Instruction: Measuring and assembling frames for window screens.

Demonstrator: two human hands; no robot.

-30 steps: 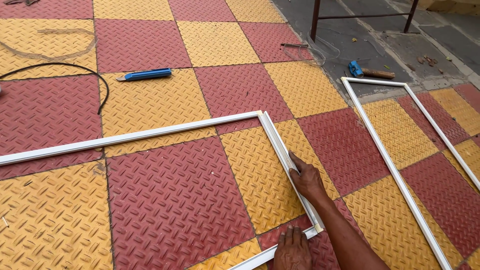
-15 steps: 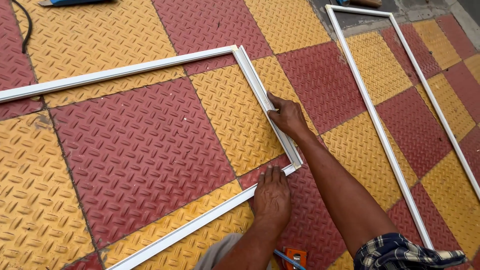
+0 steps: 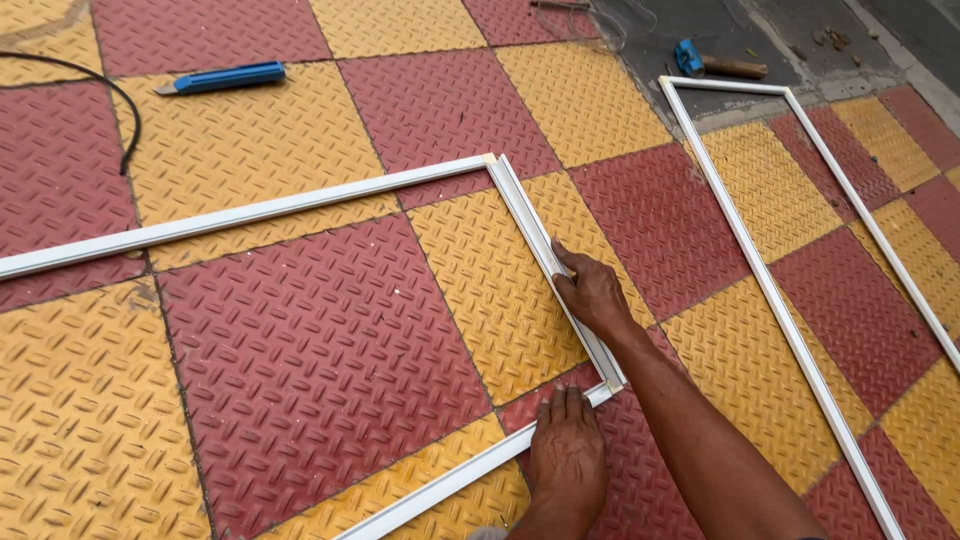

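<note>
Left hand (image 3: 567,452): fingers (image 3: 560,408) flat, held close together, tips pressing down on the bottom rail of the white frame (image 3: 300,205) right at its near corner (image 3: 612,386). Palm rests on the red floor tile just below the rail. Not gripping, just holding it down.

Right hand (image 3: 592,292): fingers curled over the short side rail (image 3: 545,255), thumb on the inner edge, pinching the profile partway along that rail, just above the same corner. Forearm runs down to the bottom right of the view.

Both hands sit near each other, one on each side of that corner joint. Whether the joint is fully closed — can't tell, the hands are too close and the detail is too small.

The white frame lies flat on the floor (image 3: 330,350), a chequered red and yellow surface with raised tread pattern. Long top rail runs off the left edge; the far corner sits up centre; the bottom rail runs off the lower edge.

Second white frame (image 3: 760,270), narrower, lies flat to the right, well apart from the hands, its far end on grey pavement.

Blue utility knife (image 3: 222,78) upper left on a yellow tile. Black cable (image 3: 120,110) curves beside it. Blue-headed hammer with wooden handle (image 3: 715,63) at top, just beyond the second frame.
</note>
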